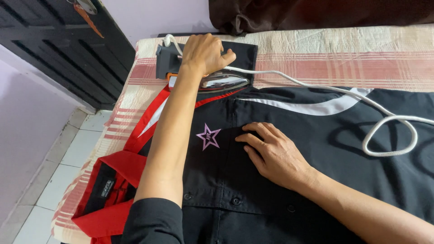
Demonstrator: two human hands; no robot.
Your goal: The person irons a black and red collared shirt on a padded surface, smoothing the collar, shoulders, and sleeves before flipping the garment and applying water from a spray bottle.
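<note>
A black shirt (316,149) with red trim, a red collar (113,190) and a pink star patch (208,136) lies spread on a striped padded surface. My left hand (205,52) is shut on the handle of a metal clothes iron (224,81), which rests on the shirt's far edge. My right hand (271,153) lies flat on the black fabric just right of the star, fingers spread, pressing the cloth down. A white cord (389,131) runs from the iron across the shirt and loops at the right.
The striped pink and cream cover (343,58) stretches across the back. Dark brown cloth (316,13) is bunched along the far edge. At the left are a black slatted door (58,49) and a white tiled floor (68,158) below the surface's edge.
</note>
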